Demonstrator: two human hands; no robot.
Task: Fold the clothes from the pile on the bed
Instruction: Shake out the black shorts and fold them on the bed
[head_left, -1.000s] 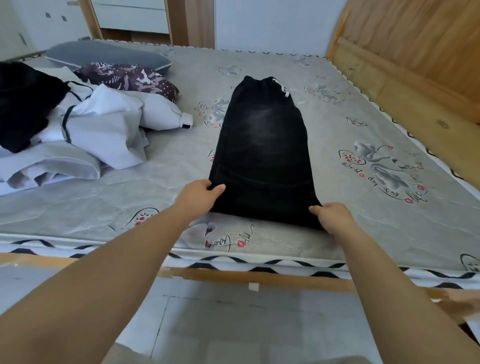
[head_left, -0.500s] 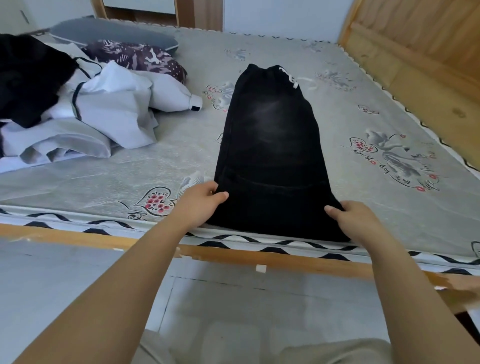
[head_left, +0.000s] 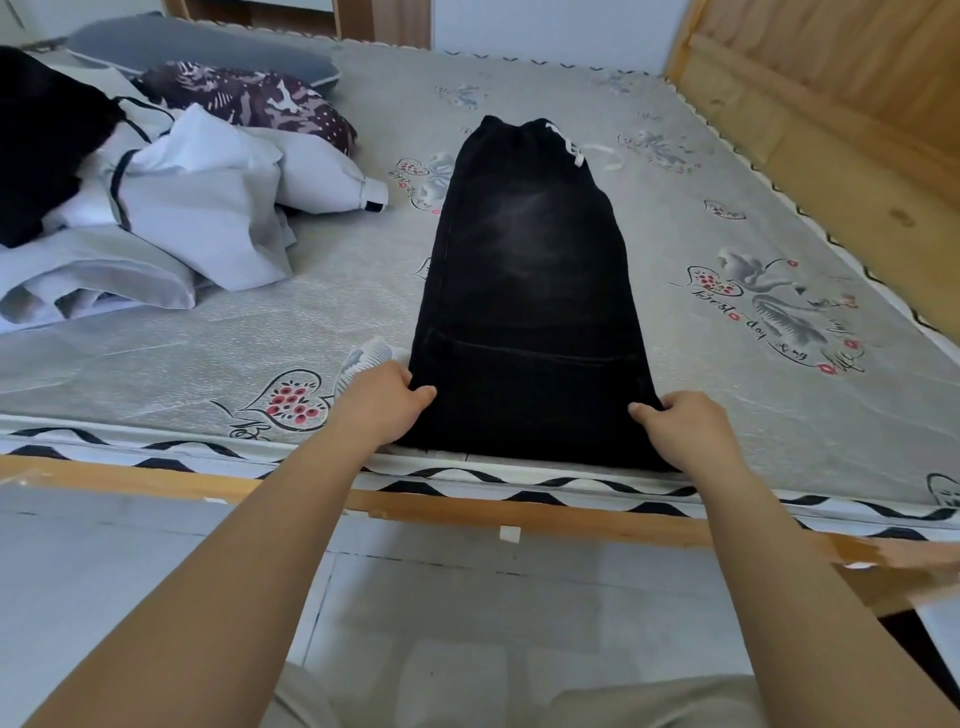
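Between both hands' grip, black trousers.

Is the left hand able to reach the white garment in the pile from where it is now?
Probably yes. The left hand now pinches the near corner of the black trousers; the white garment lies farther back on its left, with only bare mattress between. It must let go first.

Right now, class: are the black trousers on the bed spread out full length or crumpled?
Spread out flat, lengthwise. The black trousers lie smooth on the mattress, with the left hand and right hand gripping the near corners.
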